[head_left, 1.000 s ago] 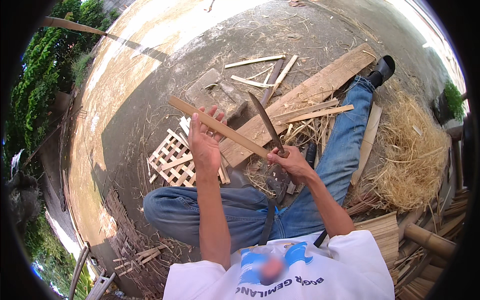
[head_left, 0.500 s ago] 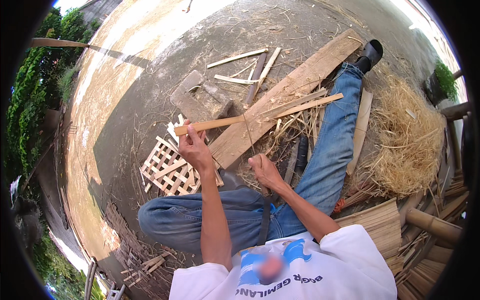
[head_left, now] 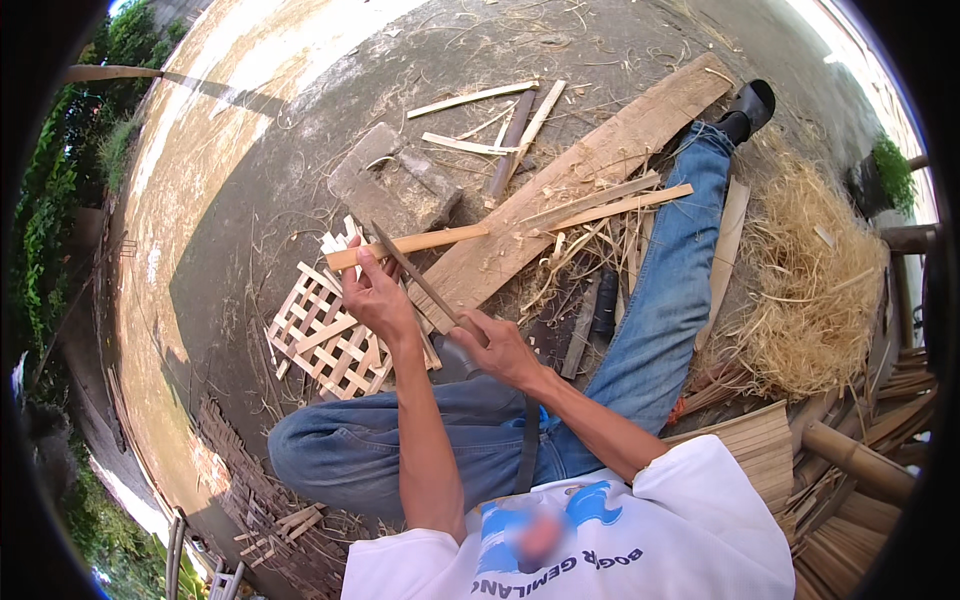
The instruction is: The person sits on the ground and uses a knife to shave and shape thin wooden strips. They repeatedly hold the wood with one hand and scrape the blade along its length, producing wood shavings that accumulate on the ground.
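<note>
My left hand (head_left: 376,302) grips the near-left end of a flat bamboo strip (head_left: 446,239) between thumb and fingers. The strip's far end rests on a long wooden plank (head_left: 612,138) that lies slantwise before me. In my right hand (head_left: 497,348) is a knife, its handle hidden by my fingers. Its long dark blade (head_left: 412,273) points away to the upper left and crosses the strip just right of my left hand; whether it cuts in, I cannot tell. Below my left hand, a woven bamboo lattice (head_left: 322,325) lies on the ground.
A stone block (head_left: 372,185) sits beyond the strip. Loose bamboo pieces (head_left: 628,205) lie across the plank, near a black cylindrical object (head_left: 604,306). My outstretched leg (head_left: 670,250) borders the right side, with a heap of shavings (head_left: 812,285) beyond it.
My right hand has moved left, carrying the knife blade from the strip's middle to beside my left hand. My left hand and the strip have shifted slightly left.
</note>
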Available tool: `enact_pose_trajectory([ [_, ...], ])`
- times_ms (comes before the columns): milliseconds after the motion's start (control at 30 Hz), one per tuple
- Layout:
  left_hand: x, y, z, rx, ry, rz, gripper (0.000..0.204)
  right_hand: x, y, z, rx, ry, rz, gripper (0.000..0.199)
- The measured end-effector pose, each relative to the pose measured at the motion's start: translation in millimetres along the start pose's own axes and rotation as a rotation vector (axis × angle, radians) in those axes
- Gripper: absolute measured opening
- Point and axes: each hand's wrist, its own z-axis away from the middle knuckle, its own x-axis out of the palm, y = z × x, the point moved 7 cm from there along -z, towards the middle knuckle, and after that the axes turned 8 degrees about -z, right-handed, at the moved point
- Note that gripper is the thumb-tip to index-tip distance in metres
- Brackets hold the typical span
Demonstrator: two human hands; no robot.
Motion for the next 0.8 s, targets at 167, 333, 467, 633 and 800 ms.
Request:
enact_pose_trajectory([
  [167,-9.2,-6.0,-5.5,-0.036,0.048,-0.020,0.037,-14.0,45.4,-2.0,0.155,0.052,0.094,0.030],
  [333,-6.7,-2.1,-5.4,-0.005,0.022,-0.021,0.037,-20.7,66.8,-1.3,0.129,0.033,0.078,0.033],
  [467,-7.6,-4.8,-6.9,-0.024,0.038,-0.029,0.038,-12.2,43.2,2.7,0.105,0.007,0.078,0.035],
  [633,1.4,2.4,2.5,-0.005,-0.018,-0.015,0.038,-40.1,84.9,-5.1,0.302,0.160,0.142,0.034],
  [800,4.0,5.2,2.9,0.036,0.008,-0.039,0.037,-21.2,54.6,-0.1,0.024,-0.006,0.166,0.043],
])
